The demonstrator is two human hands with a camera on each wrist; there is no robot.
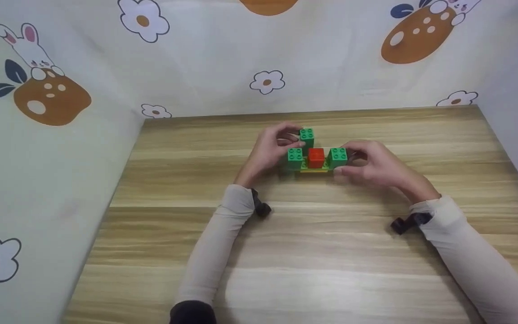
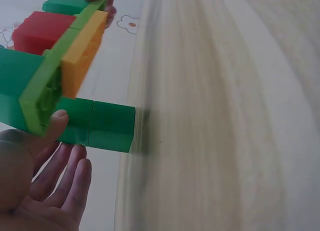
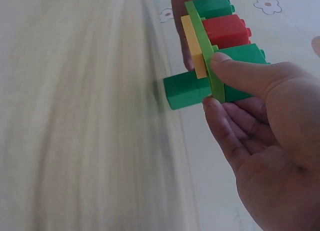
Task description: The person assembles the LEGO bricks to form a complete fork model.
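In the head view, my right hand (image 1: 371, 164) grips the right end of a toy-brick assembly. The right wrist view shows my thumb and fingers pinching the assembly's light green plate (image 3: 205, 46) and end green brick (image 3: 246, 55). A red brick (image 1: 316, 158) sits mid-plate, another green brick (image 1: 295, 157) at the left end, and an orange-yellow brick (image 2: 82, 53) underneath. Just behind stands an upright stack of green bricks (image 2: 111, 126) on the table. My left hand (image 1: 271, 146) pinches this stack between thumb and index finger; its other fingers are loosely bent.
The wood-grain table (image 1: 313, 261) extends around both hands. Pale patterned sheeting (image 1: 209, 63) rises behind the table and along its left side. Dark wrist mounts (image 1: 261, 204) sit on both beige sleeves (image 1: 216, 247).
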